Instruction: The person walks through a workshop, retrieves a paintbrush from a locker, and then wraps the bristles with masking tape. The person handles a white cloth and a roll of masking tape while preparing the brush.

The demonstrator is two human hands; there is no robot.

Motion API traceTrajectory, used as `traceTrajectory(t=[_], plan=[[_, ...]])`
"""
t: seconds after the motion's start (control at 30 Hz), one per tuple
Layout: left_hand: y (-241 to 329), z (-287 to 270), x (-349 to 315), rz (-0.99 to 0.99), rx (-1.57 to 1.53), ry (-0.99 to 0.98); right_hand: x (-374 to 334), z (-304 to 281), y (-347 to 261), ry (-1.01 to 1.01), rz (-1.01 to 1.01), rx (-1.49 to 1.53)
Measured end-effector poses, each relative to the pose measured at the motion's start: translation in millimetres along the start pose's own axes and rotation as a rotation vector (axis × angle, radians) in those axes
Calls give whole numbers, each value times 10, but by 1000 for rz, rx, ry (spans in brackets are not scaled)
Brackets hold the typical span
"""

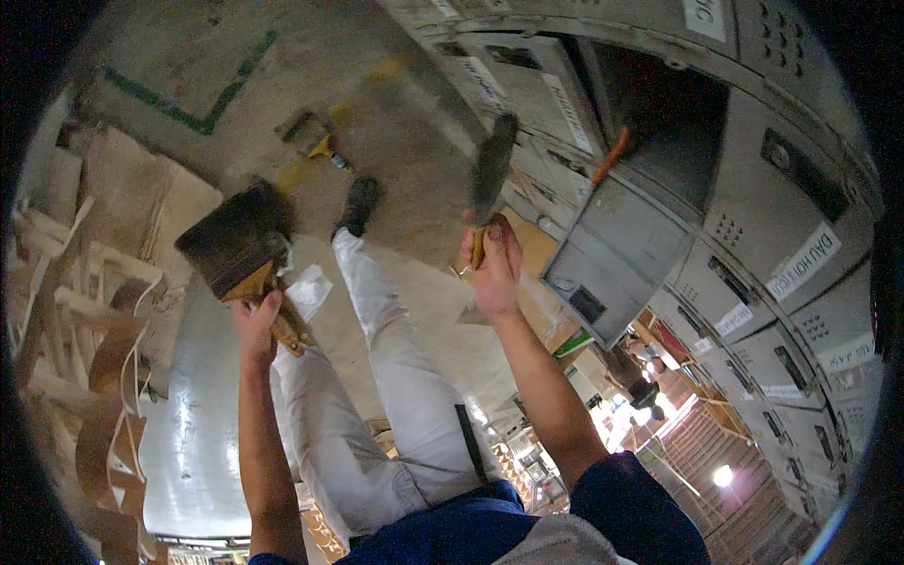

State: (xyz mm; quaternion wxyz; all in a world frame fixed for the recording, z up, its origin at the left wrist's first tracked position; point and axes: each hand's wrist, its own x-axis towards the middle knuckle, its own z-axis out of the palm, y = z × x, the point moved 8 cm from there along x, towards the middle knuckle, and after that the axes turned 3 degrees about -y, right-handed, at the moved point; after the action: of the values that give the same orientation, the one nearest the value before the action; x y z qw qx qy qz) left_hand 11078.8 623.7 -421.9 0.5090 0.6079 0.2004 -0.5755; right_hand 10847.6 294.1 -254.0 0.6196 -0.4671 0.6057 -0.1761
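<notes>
My left hand (256,330) is closed around the wooden handle of a wide paintbrush (226,240) with broad, dark bristles. Something white and crumpled, like paper or cloth (309,290), shows just beside that handle; I cannot tell whether it touches the hand. In my right hand (497,264) is a second paintbrush (493,165), gripped by its yellowish handle and seen nearly edge-on, its dark bristles pointing away from me. A third brush (320,146) with a yellow handle lies on the floor ahead, between the two.
Grey metal lockers (782,188) line the right side. One compartment stands open, its door (617,259) swung out toward my right forearm, with an orange handle-like piece (612,155) at the opening. Curved wooden parts (118,377) are stacked at left. Green tape (202,122) marks the floor.
</notes>
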Motion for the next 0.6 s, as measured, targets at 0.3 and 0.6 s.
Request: traceTrajectory(t=[0.3,0.6], plan=[[-161,-66,-38,34,165,-48,1104,-1624,-1235,738,-408,-1124],[-182,661,-127,17,297,-296,1543,-1798,-1105,549,-128,-1289]])
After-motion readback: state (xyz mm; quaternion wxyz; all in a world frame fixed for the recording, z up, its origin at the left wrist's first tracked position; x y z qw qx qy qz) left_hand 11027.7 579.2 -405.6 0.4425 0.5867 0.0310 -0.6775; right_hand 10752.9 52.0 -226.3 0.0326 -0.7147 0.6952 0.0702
